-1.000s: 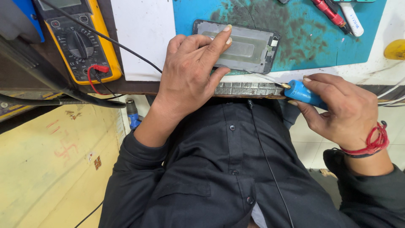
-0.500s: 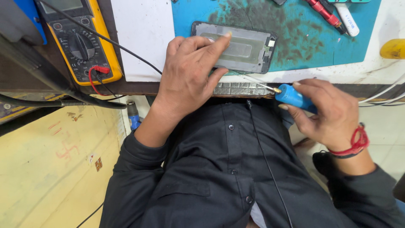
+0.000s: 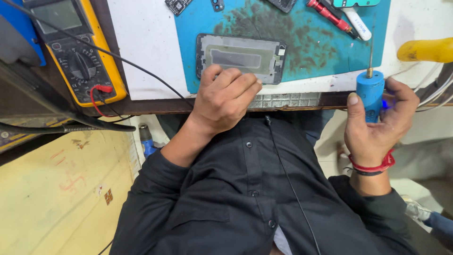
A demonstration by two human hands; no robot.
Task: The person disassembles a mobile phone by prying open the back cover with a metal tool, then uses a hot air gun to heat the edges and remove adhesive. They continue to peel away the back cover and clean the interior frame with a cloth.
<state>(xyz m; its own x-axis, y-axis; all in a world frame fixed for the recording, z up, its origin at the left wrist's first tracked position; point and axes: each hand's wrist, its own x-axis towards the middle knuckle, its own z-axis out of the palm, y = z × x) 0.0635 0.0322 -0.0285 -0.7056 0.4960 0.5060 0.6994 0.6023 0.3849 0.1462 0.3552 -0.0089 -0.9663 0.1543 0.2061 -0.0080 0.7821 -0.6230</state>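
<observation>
Your left hand curled, empty, knuckles resting on grey rectangular phone frame lying on teal counter mat. Your right hand, right of frame, grips blue cylindrical power tool upright, off work. Judgement: between passes; next, bring tip to frame.

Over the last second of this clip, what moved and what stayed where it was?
The right hand swung the blue tool away from the table edge to point its tip upright, clear of the phone frame. The left hand slid off the frame toward its near edge. The frame still lies on the blue mat; the yellow multimeter is unmoved.
</observation>
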